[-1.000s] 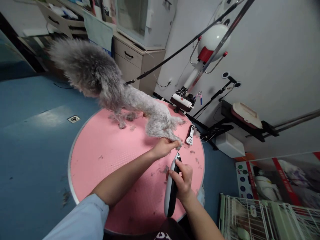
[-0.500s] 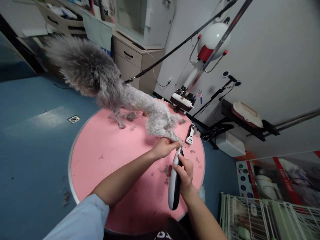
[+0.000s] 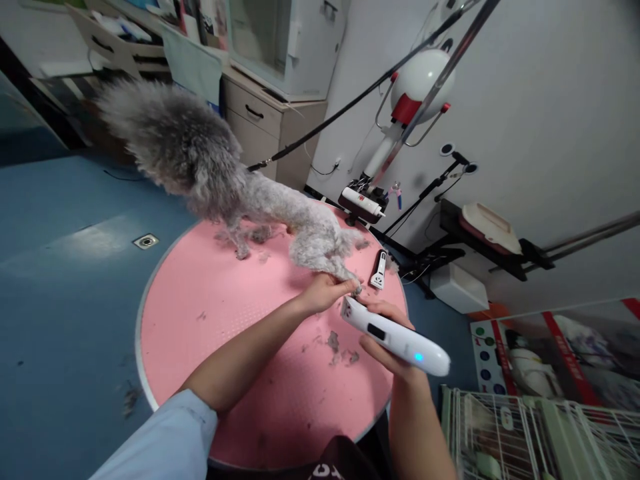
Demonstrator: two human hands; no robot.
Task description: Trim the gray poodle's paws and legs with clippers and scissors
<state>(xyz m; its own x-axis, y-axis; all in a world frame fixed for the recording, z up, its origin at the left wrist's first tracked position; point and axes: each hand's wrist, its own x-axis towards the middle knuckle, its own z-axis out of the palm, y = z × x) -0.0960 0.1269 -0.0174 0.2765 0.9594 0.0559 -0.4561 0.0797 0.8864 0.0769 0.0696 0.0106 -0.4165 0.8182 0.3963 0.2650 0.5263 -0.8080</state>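
A grey dog (image 3: 285, 203) stands on a round pink table (image 3: 200, 360), its body clipped short and its head and neck fluffy. One hind leg stretches toward me, and my left hand (image 3: 325, 292) is closed round it near the paw. My right hand (image 3: 387, 333) grips a white hair clipper (image 3: 400, 339) with a blue light lit on its side. The clipper's blade end is close to the held paw; whether it touches I cannot tell. Behind the paw lies a smaller white-and-black trimmer (image 3: 379, 270) on the table.
Loose grey hair tufts (image 3: 334, 341) are scattered over the table. A black leash (image 3: 340, 120) runs from the dog's neck up to a metal pole (image 3: 440, 83). A holder with a white bottle (image 3: 363, 200) is near the table's far edge. Wire cages (image 3: 500, 427) stand at lower right.
My right hand has turned the clipper from pointing nearly straight away to lying slanted, its rear end swung right and its lit face showing. My left hand keeps its hold on the leg.
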